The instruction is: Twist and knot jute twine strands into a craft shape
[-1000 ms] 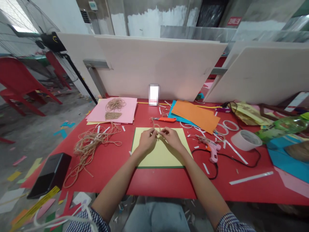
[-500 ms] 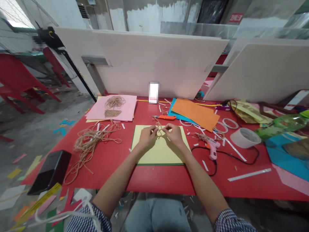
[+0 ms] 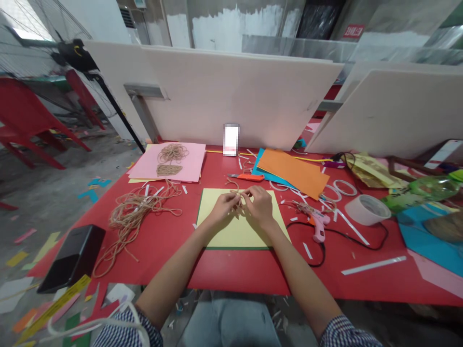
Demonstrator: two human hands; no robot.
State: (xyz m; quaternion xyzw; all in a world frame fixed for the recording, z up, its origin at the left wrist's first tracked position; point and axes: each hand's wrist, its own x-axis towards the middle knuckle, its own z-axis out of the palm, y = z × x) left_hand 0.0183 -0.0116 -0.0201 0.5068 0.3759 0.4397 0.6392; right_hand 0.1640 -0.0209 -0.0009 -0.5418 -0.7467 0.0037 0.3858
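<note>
Jute string (image 3: pixel 233 184) sits between both hands, just above a yellow card (image 3: pixel 235 236). The left hand (image 3: pixel 224 207) and the right hand (image 3: pixel 259 207) both pinch it, close together. Its loose end points to 11 o'clock, away from the hands. On the red table (image 3: pixel 238 274), a big pile of string (image 3: pixel 133 217) lies at 9 o'clock, a pink glue gun (image 3: pixel 320 226) at 3 o'clock, and an orange box cutter (image 3: pixel 246 177) at 12 o'clock.
</note>
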